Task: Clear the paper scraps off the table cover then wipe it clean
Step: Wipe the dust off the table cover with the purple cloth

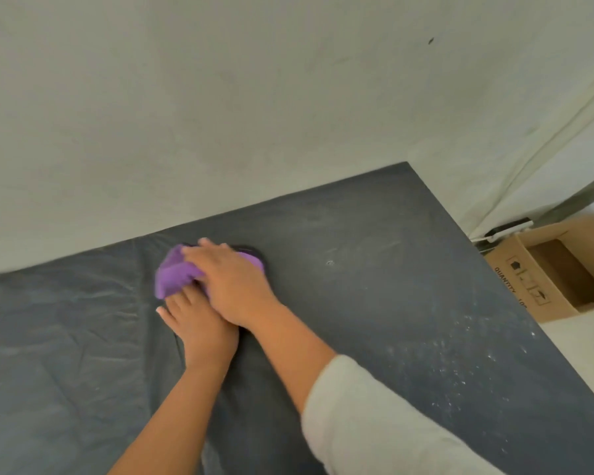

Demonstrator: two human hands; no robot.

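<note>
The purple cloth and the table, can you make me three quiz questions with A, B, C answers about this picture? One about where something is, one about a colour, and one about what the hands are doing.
1. Where is the cardboard box?
A. On the table cover
B. On the floor past the table's right edge
C. Under the hands

2. What colour is the table cover?
A. Dark grey
B. Red
C. Yellow

3. What is the right hand doing?
A. Hanging at the side
B. Holding a cup
C. Pressing on the purple cloth

Answers:
1 B, the open box sits down beside the table.
2 A, the cover is dark grey with white specks.
3 C, the right hand lies on the cloth, with the left hand beside it.
</note>
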